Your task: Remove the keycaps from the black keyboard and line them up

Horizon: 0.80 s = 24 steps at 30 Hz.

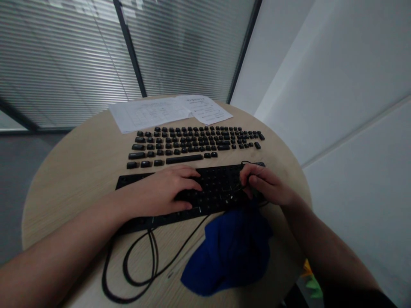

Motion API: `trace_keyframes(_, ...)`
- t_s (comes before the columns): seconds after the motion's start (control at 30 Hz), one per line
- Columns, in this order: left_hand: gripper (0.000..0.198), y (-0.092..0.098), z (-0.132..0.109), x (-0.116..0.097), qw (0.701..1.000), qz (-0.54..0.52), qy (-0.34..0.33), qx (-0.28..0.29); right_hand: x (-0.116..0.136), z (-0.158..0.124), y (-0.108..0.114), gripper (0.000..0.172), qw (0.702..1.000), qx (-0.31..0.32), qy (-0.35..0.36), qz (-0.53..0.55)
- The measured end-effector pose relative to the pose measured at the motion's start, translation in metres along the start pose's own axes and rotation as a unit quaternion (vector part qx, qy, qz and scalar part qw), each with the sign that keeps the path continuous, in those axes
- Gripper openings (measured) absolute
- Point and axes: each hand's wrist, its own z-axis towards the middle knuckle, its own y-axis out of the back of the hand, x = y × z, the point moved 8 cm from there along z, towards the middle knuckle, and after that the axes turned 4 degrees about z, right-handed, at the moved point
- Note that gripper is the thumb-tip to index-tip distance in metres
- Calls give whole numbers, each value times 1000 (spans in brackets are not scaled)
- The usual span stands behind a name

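A black keyboard (208,184) with its keycaps off lies across the table, turned slightly. My left hand (170,188) rests flat on its left and middle part, fingers stretched out. Over the keyboard's right end, my right hand (265,184) is closed in a pinch on a thin wire tool (239,187), whose end reaches down toward the key stems. Its exact kind is hard to make out in the dim light. Just in front of the keyboard lies a crumpled blue cloth (231,252), close below my right hand.
Loose black keycaps (184,159) stand in rows behind the keyboard on the round wooden table (64,179). Printed papers (150,112) lie at the far edge. A looped black cable (126,273) lies at the front left. A white wall (346,128) rises on the right.
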Motion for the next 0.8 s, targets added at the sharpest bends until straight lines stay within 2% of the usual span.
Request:
trace_keyframes(0.27, 38, 1, 1, -1, 1000, -1, -5, -6, -7, 2, -16, 42, 999, 27, -38, -8)
trace_keyframes(0.4, 59, 2, 0, -5, 999, -17, -19, -31, -9, 2, -19, 43, 998, 31, -50, -11)
trace_keyframes(0.53, 74, -5, 2, -8, 1000, -3, -21, -14, -5, 0, -22, 40, 997, 52, -45, -26)
trace_keyframes(0.67, 75, -10, 3, -9, 1000, 10, -20, 12, -1, -2, -26, 37, 993, 83, -32, -74)
trace_keyframes(0.8, 70, -9, 3, -7, 1000, 3, -17, 8, 1, -1, -27, 37, 987, 95, -27, -129)
